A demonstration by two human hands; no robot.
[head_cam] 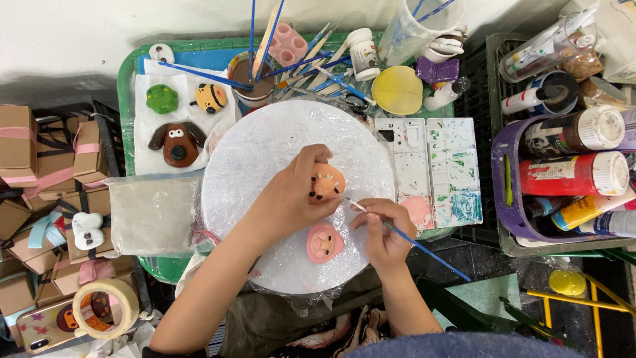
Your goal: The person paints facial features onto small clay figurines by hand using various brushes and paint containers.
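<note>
Two hands work over a round white board (265, 152) wrapped in clear plastic, centre of the worktop. Left hand (291, 199) is closed around a small orange clay figure (326, 182) w/ dark dots, held just above the board. Right hand (382, 229) pinches a thin blue-handled brush (424, 246), tip pointing at the orange figure, handle running near-right. A pink clay face (324, 243) lies flat on the board, between the two wrists.

Far left, on a white sheet in a green tray (126, 86): a brown dog head (176, 142), a green figure (161, 98) & a yellow-and-black one (212, 97). Just right of the board sit two white paint palettes (430, 169), stained green & pink. Far side holds a cup of brown water (252, 79) w/ brushes, plus a yellow dish (396, 90). Right edge: a purple basket (507, 199) of paint bottles. Left: small cardboard boxes (20, 139) w/ pink ribbon; near-left, a tape roll (106, 308).
</note>
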